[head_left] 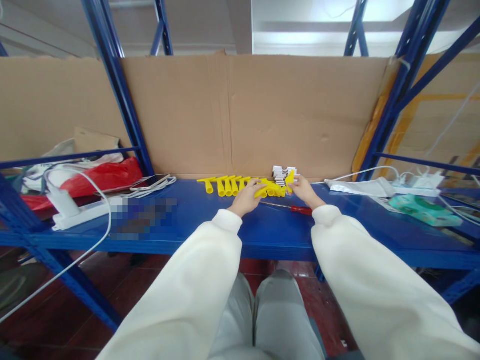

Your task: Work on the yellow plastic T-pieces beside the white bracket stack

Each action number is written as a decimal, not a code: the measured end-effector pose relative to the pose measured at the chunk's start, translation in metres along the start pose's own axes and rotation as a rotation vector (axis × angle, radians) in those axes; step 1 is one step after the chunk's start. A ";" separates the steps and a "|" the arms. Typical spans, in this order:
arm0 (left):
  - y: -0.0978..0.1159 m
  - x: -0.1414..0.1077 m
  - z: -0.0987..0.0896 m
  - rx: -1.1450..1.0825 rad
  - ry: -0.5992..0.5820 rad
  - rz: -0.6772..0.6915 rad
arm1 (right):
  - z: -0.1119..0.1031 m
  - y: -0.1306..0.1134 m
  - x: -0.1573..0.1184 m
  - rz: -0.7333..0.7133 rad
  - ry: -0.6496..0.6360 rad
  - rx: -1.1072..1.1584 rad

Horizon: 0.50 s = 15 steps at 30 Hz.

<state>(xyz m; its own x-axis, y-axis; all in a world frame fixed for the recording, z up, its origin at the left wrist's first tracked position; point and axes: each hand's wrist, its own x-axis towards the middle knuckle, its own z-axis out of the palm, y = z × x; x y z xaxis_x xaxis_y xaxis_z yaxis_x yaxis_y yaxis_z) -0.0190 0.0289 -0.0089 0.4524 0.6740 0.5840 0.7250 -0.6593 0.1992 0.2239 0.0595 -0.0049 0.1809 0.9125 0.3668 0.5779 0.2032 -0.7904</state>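
Through the head camera I saw both hands at work near the back of the blue shelf (210,222). My left hand (245,198) had its thumb and fingers closed on a yellow tube (261,192), which was tilted beside the right end of a row of yellow parts (221,186). My right hand (303,190) pinched a yellow piece (290,179), upright, in front of the stacked white parts (279,175). Its fingertips were too small for me to make out clearly.

A red screwdriver (300,210) lay just in front of both hands, its shaft pointing left. The cardboard (180,115) stood upright behind everything. Well off to the left I had a white power strip (84,214), a red bag (108,178) behind it and a phone (152,182); well to the right lay a white packet (360,187) and a green pack (423,210).
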 end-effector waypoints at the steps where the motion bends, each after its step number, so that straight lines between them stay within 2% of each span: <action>1: -0.004 0.001 0.001 -0.024 0.028 -0.006 | 0.001 -0.001 0.001 0.086 -0.020 0.032; 4: -0.011 0.003 0.004 -0.060 0.070 -0.017 | 0.002 -0.003 0.003 0.231 -0.061 0.010; 7: -0.011 0.003 0.006 -0.065 0.071 -0.026 | 0.005 -0.003 0.009 0.254 -0.048 -0.036; 15: -0.007 0.002 0.007 -0.042 0.050 -0.028 | 0.028 0.005 0.037 0.095 -0.010 -0.124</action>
<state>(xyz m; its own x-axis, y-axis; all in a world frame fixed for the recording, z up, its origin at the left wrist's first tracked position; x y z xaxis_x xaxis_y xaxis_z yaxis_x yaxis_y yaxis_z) -0.0195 0.0365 -0.0147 0.4049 0.6758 0.6159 0.7143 -0.6543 0.2483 0.2113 0.1044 -0.0087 0.2320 0.9292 0.2878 0.6525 0.0708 -0.7545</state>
